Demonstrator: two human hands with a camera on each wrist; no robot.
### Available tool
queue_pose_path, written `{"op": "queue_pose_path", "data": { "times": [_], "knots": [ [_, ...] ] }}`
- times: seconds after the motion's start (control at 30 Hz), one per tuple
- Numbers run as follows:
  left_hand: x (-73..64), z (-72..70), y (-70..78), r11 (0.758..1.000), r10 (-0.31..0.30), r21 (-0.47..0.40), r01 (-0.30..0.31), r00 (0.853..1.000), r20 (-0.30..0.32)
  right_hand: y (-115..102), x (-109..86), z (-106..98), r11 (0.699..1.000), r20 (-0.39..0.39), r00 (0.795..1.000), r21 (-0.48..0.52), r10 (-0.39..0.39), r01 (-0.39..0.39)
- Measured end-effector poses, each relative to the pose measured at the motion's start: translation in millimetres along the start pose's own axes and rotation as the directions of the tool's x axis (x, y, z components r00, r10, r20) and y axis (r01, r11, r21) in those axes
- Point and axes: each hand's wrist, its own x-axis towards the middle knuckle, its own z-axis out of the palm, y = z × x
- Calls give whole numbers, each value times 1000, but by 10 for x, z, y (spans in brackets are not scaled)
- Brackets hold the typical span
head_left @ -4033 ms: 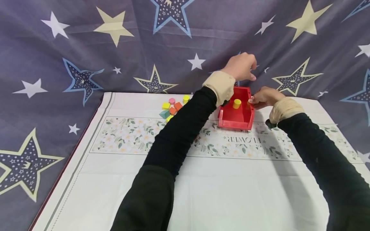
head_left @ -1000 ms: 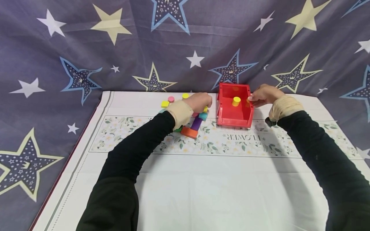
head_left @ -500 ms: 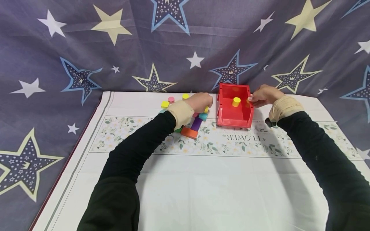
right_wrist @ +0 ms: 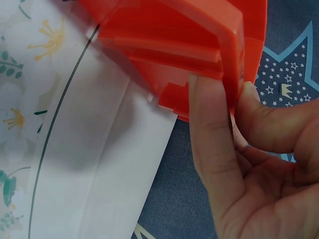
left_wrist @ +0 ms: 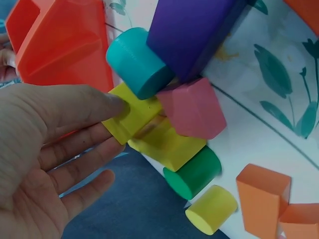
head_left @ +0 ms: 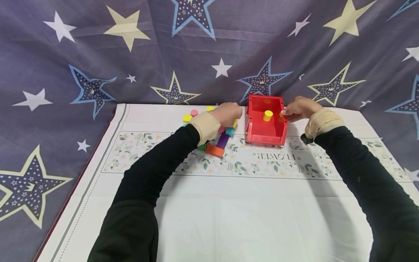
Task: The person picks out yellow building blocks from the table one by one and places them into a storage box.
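Note:
My left hand [head_left: 227, 113] is down among the toy blocks, left of the red bin [head_left: 266, 137]. In the left wrist view its thumb and fingers pinch a yellow block [left_wrist: 132, 110], beside a teal cylinder [left_wrist: 138, 62] and a pink block [left_wrist: 194, 108]. Another yellow block [left_wrist: 172, 144] lies just beyond it. At the bin's right side, my right hand [head_left: 302, 108] grips the side wall between thumb and fingers, as the right wrist view shows. One yellow cylinder [head_left: 267, 115] stands inside the bin.
Around my left hand lie a purple block [head_left: 223, 140], an orange block [head_left: 214, 150], a green cylinder [left_wrist: 194, 172] and several others. A white tablecloth [head_left: 255, 218] with a floral band covers the table. A star-patterned curtain [head_left: 196, 54] hangs right behind it.
Four seconds ago my left hand was raised over the bin; it has come down left to the blocks. Over the last second it barely shifts. My right hand keeps its place on the bin.

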Motion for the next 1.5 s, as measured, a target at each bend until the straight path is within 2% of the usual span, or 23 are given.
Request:
{"op": "queue_pose_path", "data": {
  "times": [0.2,0.53,0.8,1.0,1.2,1.5],
  "knots": [
    [-9,-96,15,1000,-7,10,7,1000,-18,10,3,1,1000,1,1000,9,-2,2],
    [-19,-316,70,999,32,43,-29,997,-71,11,14,3,1000,0,1000,-11,2,-2],
    [30,-550,117,999,18,51,-12,994,-107,-3,5,-3,1000,4,1000,6,3,-3],
    [57,-749,248,999,24,47,-18,989,-145,-9,3,0,1000,-9,1000,-28,0,0],
    [166,-876,421,998,25,60,-17,991,-128,-8,-3,-13,1000,-10,1000,-19,5,-5],
    [354,-948,578,999,40,35,-37,995,-90,-44,-11,-45,999,20,999,-18,34,-34]
  ]
}}
